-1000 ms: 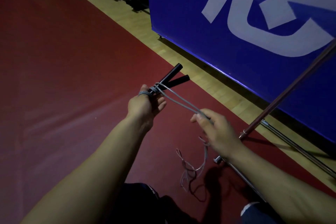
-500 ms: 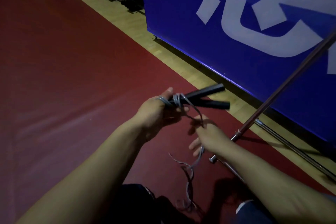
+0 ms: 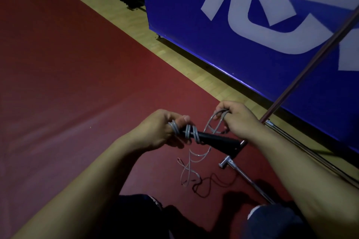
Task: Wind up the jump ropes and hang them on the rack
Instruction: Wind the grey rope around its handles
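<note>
A dark red floor [image 3: 68, 93] is seen under dim light, edged by a strip of pale wood flooring [image 3: 120, 17] and a blue banner [image 3: 252, 35] with large white lettering. At the centre, the black handles [image 3: 217, 140] of the jump rope [image 3: 191, 133] are held together in the grip of the left hand [image 3: 161, 132], whose fingers are curled round their near ends; several grey turns of the rope are wound over the handles and over the fingers. A loop of the same rope is pinched in the closed grip of the right hand [image 3: 239, 118], just beside the handles and slightly beyond them. From the handles the loose remainder of the rope is left hanging down to the floor, where it lies in slack curls between the forearms. The metal rack [image 3: 250, 177] is seen to the right: a foot bar lies on the floor below the handles, and a slanted pole rises past the right hand across the banner. Dark trouser knees [image 3: 272, 221] are visible at the bottom edge.
</note>
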Available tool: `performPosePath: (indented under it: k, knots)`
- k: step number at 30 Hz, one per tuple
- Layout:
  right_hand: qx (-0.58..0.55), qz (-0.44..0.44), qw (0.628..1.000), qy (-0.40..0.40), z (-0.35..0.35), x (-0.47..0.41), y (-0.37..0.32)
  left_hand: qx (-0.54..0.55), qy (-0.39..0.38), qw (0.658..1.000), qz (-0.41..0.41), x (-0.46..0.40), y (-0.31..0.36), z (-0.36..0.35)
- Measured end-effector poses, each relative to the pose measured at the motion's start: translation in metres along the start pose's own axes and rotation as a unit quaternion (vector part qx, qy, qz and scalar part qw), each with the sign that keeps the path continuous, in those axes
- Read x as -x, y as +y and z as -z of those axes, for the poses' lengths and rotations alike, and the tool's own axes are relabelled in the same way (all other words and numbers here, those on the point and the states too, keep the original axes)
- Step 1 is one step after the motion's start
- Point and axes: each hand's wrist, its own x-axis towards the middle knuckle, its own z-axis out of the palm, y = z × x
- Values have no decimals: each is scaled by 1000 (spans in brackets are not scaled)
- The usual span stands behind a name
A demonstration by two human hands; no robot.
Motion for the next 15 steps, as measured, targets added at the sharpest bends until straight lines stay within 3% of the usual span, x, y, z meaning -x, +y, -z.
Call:
performPosePath:
  k: [2, 4, 6, 8, 11, 15]
  knots:
    - [58, 36, 997, -30, -2, 8, -7, -60, -47, 997, 22, -1, -2, -5]
    - [136, 78, 987, -46, -2, 18, -15, -181, -44, 982, 44, -7, -10, -10]
    - [216, 141, 965, -53, -4, 27, -23, -303, 27, 950, 65, -13, -18, -15]
    - [289, 210, 933, -53, -8, 36, -27, -358, 137, 921, 77, -19, -22, -17]
    - [349, 249, 903, -28, -19, 52, -26, -262, 271, 922, 82, -24, -21, -11]
    - [301, 197, 933, 5, -41, 62, -18, -157, 344, 924, 57, -25, -23, -2]
